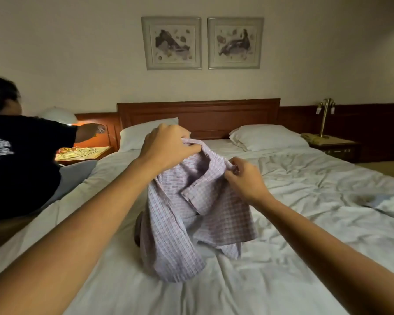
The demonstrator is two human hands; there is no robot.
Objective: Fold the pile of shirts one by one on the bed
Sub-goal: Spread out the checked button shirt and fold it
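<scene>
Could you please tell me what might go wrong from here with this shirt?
1. The lilac checked button-up shirt hangs bunched from the left hand and right hand; laid down so, it may fold twisted.
2. The rumpled white bed sheet may press creases into it.

Centre: checked shirt [191,212], thin woven cloth, matt, hanging in soft folds. Lower frame: bed sheet [305,201], white cloth, matt, heavily creased. Upper centre: headboard [198,114], reddish-brown wood, smooth with a dull sheen. Right of centre: pillow [266,136], white cloth, smooth. Upper right: table lamp [324,117], brass-coloured metal, glossy. Top: two picture frames [171,43], pale with a faint metallic sheen.
</scene>
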